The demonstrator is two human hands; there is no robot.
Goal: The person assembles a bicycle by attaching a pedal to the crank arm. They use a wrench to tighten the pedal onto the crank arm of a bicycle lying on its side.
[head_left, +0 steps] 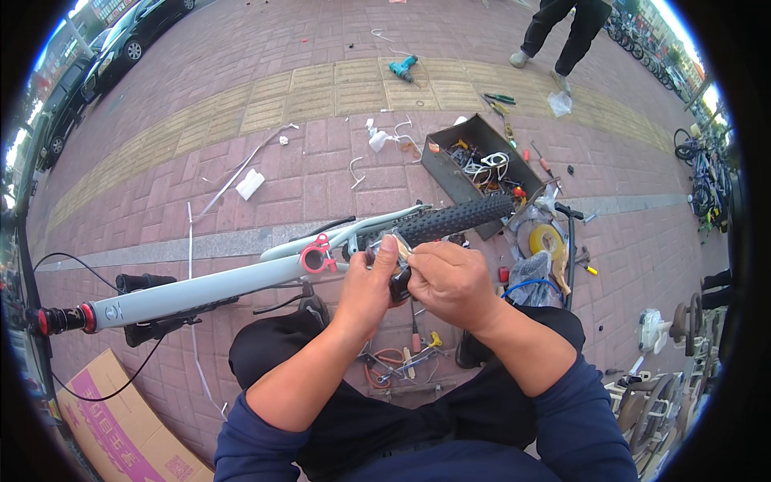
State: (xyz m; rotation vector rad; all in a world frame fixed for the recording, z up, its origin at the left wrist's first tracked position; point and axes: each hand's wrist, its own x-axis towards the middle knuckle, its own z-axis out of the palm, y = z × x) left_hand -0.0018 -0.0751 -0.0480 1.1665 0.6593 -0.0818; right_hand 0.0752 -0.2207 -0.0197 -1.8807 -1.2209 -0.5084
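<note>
Head view: black part (400, 287) seemingly between fingers (388, 251).

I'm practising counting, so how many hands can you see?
2: the left hand and right hand, close together near the knobbly tyre. The standing person's hands don't show.

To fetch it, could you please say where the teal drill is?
In the head view, the teal drill lies on the yellow paving strip near top centre, beyond the toolbox and left of the standing person.
</note>
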